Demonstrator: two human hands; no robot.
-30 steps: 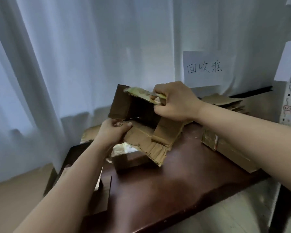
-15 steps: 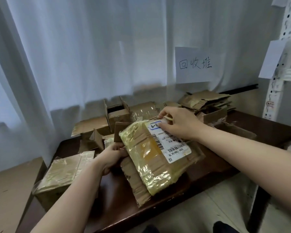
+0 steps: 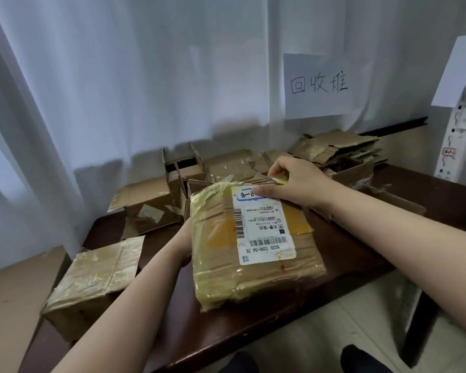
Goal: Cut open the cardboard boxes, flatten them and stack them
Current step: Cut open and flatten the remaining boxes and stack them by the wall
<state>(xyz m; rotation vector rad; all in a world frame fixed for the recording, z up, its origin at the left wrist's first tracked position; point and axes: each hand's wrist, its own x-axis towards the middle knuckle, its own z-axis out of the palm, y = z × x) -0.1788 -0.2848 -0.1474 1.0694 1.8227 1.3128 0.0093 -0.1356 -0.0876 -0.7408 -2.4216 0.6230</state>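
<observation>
Lying flat, box point(image 3: 253, 246) lengthwise toward camera

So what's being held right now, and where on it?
The flattened taped box: right hand pinches its far top edge; left hand grips its left edge.

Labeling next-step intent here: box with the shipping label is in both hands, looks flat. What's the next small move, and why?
Probably carry the flattened box right and back onto the stack of flattened cardboard under the handwritten sign. It already looks collapsed and lies tilted above the table, the right hand pinching its far edge, the left hand holding its left side. Uncut boxes remain at left.
</observation>
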